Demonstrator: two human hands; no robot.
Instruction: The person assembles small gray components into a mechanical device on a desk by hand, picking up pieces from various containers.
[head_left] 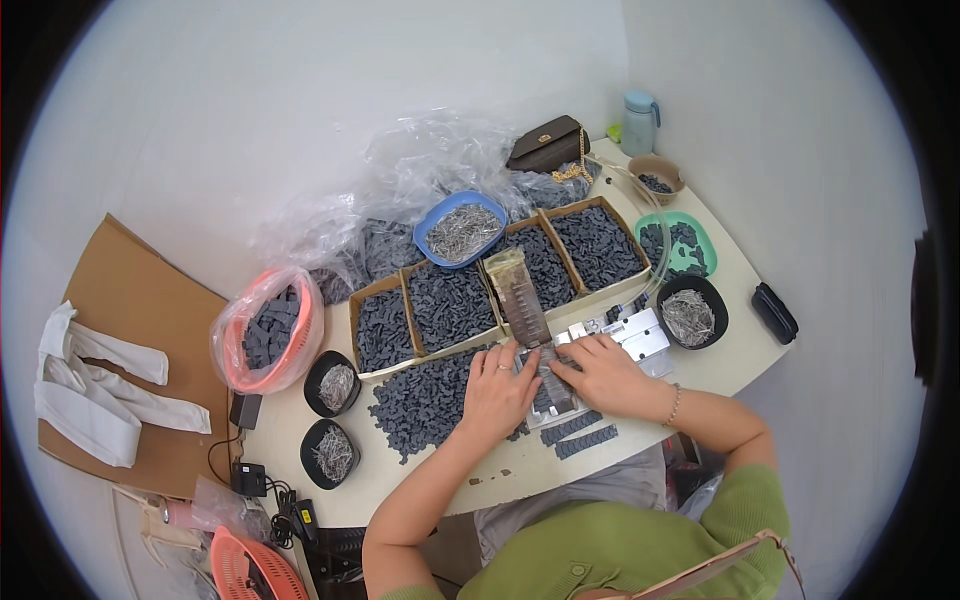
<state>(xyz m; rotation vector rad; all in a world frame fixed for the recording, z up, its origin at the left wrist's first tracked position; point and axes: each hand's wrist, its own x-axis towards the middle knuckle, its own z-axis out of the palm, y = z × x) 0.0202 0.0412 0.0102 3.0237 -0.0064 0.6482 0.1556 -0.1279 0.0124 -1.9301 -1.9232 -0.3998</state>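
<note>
A metal fixture (548,395) with dark grey plastic pieces in it lies near the table's front edge. My left hand (497,388) rests at its left side, thumb and index fingertip brought together at the grey pieces. From the right, my right hand (612,374) meets it there, fingers bent and closed. Whatever sits between the fingertips is too small to make out. Just beyond the fingers, a clear chute (517,296) holding dark pieces rises from the fixture. Beside the right hand is a silver metal block (641,338). Two assembled grey strips (584,441) lie in front.
Cardboard boxes (409,306) of grey pieces stand behind a loose pile (420,405). A blue tray (428,240) and black bowls (317,377) hold metal pins. At right are a green tray (709,243), a black case (774,313) and a hose (664,235). A pink basket (229,345) stands left.
</note>
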